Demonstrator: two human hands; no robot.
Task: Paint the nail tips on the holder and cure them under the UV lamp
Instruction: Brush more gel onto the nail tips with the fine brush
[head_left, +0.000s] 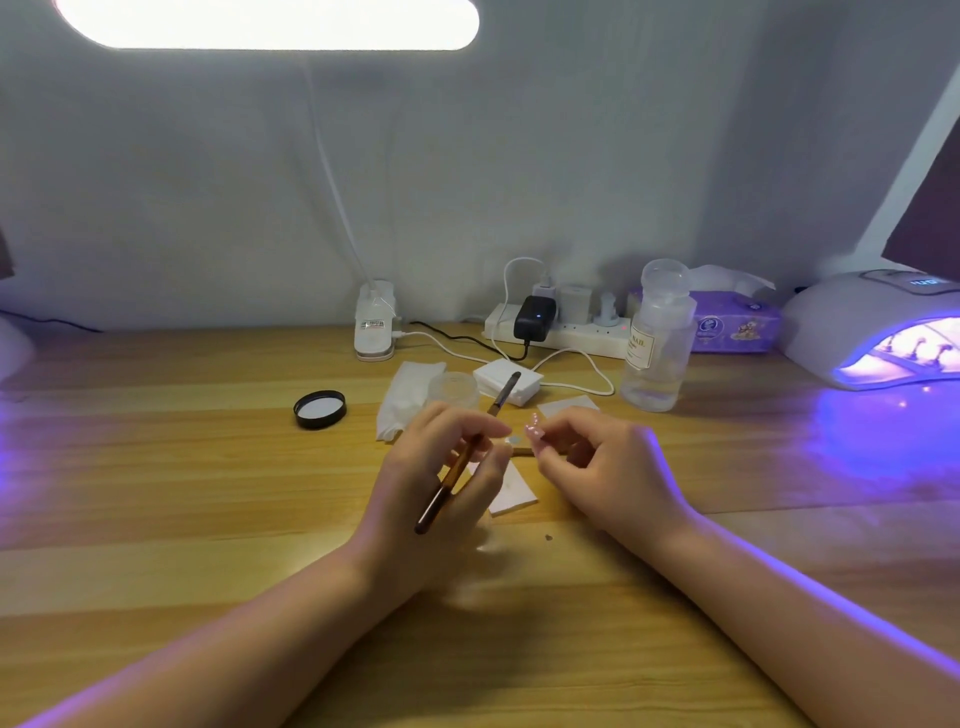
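Observation:
My left hand (447, 467) grips a brown-handled nail brush (470, 452) that slants up to the right, its dark tip end near the white pads. My right hand (597, 462) pinches a small pink decorated nail tip (534, 427) just right of the left fingertips. A small grey disc on a stick (515, 442) shows between the two hands; who holds it I cannot tell. The UV lamp (862, 322) glows purple at the far right, with holders standing inside it.
A clear open jar (453, 388) and its black lid (319, 409) sit behind the hands, beside a tissue (410, 395) and white pads (506, 379). A clear pump bottle (657, 338), power strip (561, 332), tissue pack (737, 325) and desk lamp base (375, 325) line the back.

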